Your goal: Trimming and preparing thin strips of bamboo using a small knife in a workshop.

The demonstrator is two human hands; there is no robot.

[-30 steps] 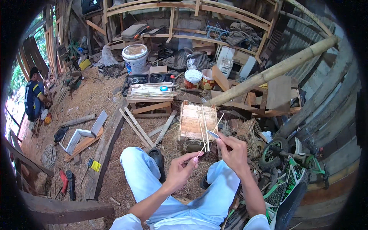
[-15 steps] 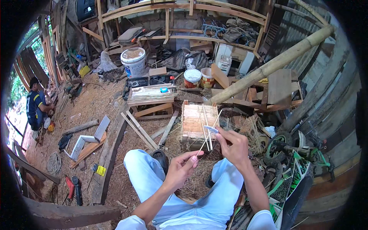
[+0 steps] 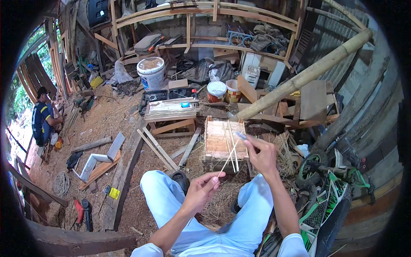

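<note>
Between finger and thumb, my left hand point(image 3: 203, 188) pinches a thin bamboo strip point(image 3: 228, 161), which slants up and away to the right. My right hand point(image 3: 262, 155) is closed on a small pale-grey blade point(image 3: 240, 135), close to the strip's far end; its grip is hidden by the fingers. Whether blade and strip touch, I cannot tell. Beyond the hands stands a low slatted wooden block or crate point(image 3: 215, 139). Two more thin bamboo strips point(image 3: 232, 139) lean across its right side.
A low wooden stand point(image 3: 171, 122) carries a pile of strips and a blue tape measure point(image 3: 185, 104). Paint buckets point(image 3: 150, 75) stand behind it. A thick bamboo pole point(image 3: 308, 70) slants in at right, above a green bicycle point(image 3: 314, 169). A co-worker point(image 3: 41, 118) squats far left.
My right hand has drawn the blade slightly right and up, away from the crossing strips, and turned it. The left hand keeps its pinch, almost unmoved. The view has shifted a little.
</note>
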